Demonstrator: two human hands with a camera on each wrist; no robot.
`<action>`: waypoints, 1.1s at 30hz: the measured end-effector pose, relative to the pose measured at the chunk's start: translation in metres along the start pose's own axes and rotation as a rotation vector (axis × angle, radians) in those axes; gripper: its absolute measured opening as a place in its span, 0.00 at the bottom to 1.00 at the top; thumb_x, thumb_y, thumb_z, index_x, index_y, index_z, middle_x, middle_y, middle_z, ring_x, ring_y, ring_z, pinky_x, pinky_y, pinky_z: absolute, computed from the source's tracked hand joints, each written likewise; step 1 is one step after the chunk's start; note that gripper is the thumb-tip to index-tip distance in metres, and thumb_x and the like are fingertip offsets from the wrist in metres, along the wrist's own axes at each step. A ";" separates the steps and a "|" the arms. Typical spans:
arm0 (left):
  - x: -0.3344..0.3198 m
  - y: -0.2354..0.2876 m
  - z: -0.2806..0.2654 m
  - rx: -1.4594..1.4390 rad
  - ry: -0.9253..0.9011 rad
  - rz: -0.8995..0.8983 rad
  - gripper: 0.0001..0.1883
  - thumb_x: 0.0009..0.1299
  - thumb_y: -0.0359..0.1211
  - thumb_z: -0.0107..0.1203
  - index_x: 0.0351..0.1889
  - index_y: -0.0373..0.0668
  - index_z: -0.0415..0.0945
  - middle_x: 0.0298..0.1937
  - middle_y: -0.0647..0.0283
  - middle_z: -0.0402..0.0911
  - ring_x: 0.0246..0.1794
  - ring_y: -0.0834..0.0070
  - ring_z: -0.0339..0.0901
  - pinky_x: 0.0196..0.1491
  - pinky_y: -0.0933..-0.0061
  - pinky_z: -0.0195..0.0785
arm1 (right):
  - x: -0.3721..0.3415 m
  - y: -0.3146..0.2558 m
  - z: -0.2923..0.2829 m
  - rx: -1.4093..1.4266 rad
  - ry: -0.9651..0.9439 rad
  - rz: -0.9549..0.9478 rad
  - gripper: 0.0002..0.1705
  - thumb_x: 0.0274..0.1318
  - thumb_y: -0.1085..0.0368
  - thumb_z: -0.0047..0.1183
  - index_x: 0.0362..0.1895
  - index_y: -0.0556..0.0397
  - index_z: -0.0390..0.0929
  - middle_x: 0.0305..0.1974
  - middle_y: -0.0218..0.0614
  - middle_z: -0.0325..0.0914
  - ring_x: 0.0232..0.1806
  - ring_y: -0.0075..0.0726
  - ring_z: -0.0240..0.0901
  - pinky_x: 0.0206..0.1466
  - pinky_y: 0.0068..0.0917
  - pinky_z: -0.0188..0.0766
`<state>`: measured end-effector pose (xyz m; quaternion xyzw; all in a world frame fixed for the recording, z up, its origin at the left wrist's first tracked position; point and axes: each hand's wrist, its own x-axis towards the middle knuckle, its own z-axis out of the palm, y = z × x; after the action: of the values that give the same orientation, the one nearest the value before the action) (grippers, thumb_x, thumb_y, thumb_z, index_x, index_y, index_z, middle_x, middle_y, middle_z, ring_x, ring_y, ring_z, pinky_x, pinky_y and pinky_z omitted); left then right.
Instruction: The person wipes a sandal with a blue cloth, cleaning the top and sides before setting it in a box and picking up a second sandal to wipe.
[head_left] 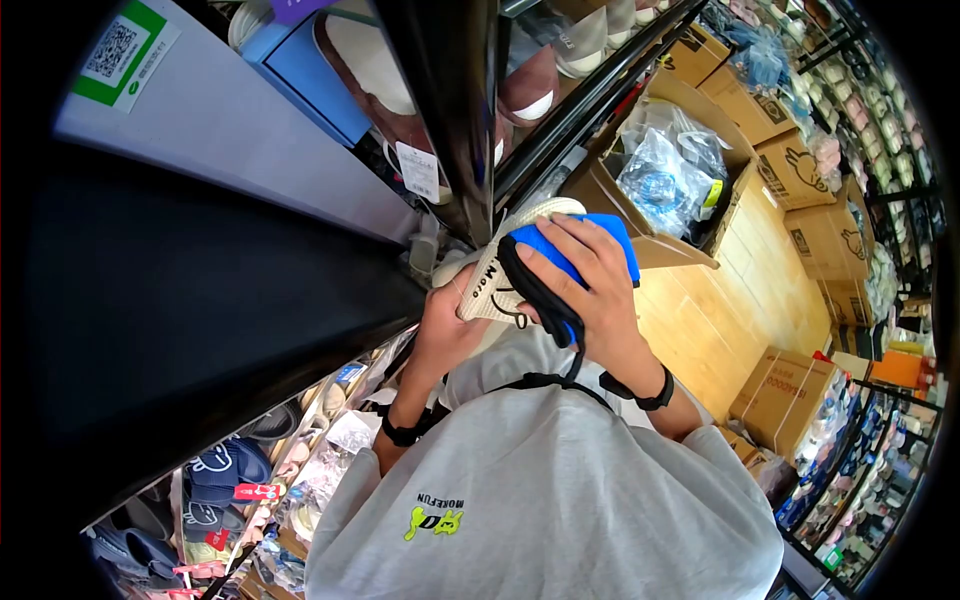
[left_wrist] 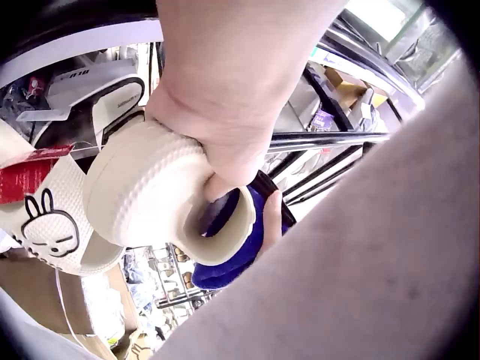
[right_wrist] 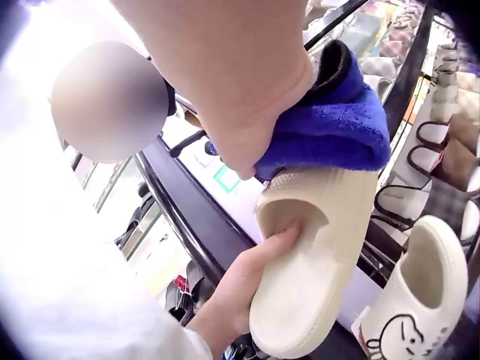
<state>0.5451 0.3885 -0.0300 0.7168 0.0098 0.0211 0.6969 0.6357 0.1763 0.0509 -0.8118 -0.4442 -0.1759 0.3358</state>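
Note:
My left hand [head_left: 447, 325] grips a cream slipper [head_left: 484, 292] with dark lettering on its side. In the right wrist view, the left thumb reaches into the foot opening of the slipper [right_wrist: 307, 289]. My right hand [head_left: 596, 285] holds a folded blue cloth [head_left: 622, 250] with black edging against the slipper's upper, its fingers spread over the top. A dark cord loop hangs from the cloth. The plush blue cloth [right_wrist: 330, 135] covers the slipper's toe end in the right wrist view. Close by is another cream slipper [left_wrist: 52, 225] with a rabbit face drawn on it.
A large black panel [head_left: 230, 320] stands left of the hands, below a pale ledge [head_left: 230, 110]. An open cardboard box [head_left: 598, 195] with plastic-wrapped goods is on the wooden floor [head_left: 720, 300]. Navy slippers [head_left: 225, 470] hang at lower left. Several boxes and stocked racks line the right.

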 end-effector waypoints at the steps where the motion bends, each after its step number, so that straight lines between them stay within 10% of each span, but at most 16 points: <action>1: 0.000 0.004 0.002 0.088 0.030 -0.007 0.27 0.72 0.22 0.61 0.71 0.33 0.77 0.55 0.52 0.90 0.55 0.77 0.86 0.59 0.70 0.78 | -0.002 -0.005 0.002 0.003 -0.002 -0.004 0.34 0.56 0.51 0.70 0.69 0.40 0.84 0.71 0.39 0.78 0.70 0.55 0.76 0.73 0.54 0.71; 13: -0.001 0.025 0.012 0.376 0.142 0.115 0.30 0.69 0.19 0.61 0.72 0.33 0.77 0.58 0.42 0.89 0.60 0.60 0.90 0.59 0.65 0.80 | -0.011 0.007 -0.003 -0.084 0.059 -0.051 0.34 0.56 0.49 0.72 0.67 0.38 0.85 0.70 0.38 0.80 0.68 0.54 0.77 0.69 0.53 0.75; 16: -0.004 0.027 0.014 0.393 0.134 0.061 0.37 0.65 0.18 0.59 0.76 0.44 0.75 0.61 0.40 0.86 0.62 0.42 0.85 0.67 0.54 0.77 | -0.011 -0.005 -0.001 -0.077 0.037 -0.115 0.32 0.56 0.51 0.73 0.65 0.40 0.87 0.69 0.40 0.81 0.67 0.54 0.78 0.68 0.52 0.76; 20: -0.005 0.021 0.010 0.466 0.141 0.158 0.40 0.62 0.19 0.60 0.77 0.49 0.75 0.64 0.45 0.86 0.63 0.46 0.85 0.69 0.56 0.77 | -0.018 -0.004 -0.001 -0.188 -0.052 -0.240 0.30 0.61 0.47 0.67 0.67 0.33 0.85 0.72 0.35 0.80 0.71 0.43 0.77 0.75 0.43 0.67; 27: -0.005 0.030 -0.005 0.659 0.115 0.385 0.42 0.54 0.18 0.59 0.74 0.42 0.77 0.71 0.54 0.84 0.68 0.55 0.83 0.70 0.58 0.77 | 0.006 0.003 -0.008 -0.075 0.214 -0.110 0.30 0.55 0.53 0.75 0.63 0.41 0.89 0.65 0.41 0.84 0.64 0.54 0.81 0.65 0.51 0.76; 33: -0.006 0.019 -0.006 0.702 0.092 0.424 0.41 0.54 0.19 0.61 0.73 0.43 0.78 0.75 0.56 0.81 0.69 0.57 0.83 0.71 0.54 0.76 | -0.014 -0.012 -0.001 -0.242 -0.102 -0.423 0.25 0.66 0.57 0.64 0.66 0.41 0.86 0.70 0.31 0.81 0.71 0.39 0.78 0.77 0.41 0.65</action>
<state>0.5386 0.3932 -0.0113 0.8954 -0.1003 0.1914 0.3893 0.6183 0.1712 0.0482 -0.7428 -0.5964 -0.2531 0.1689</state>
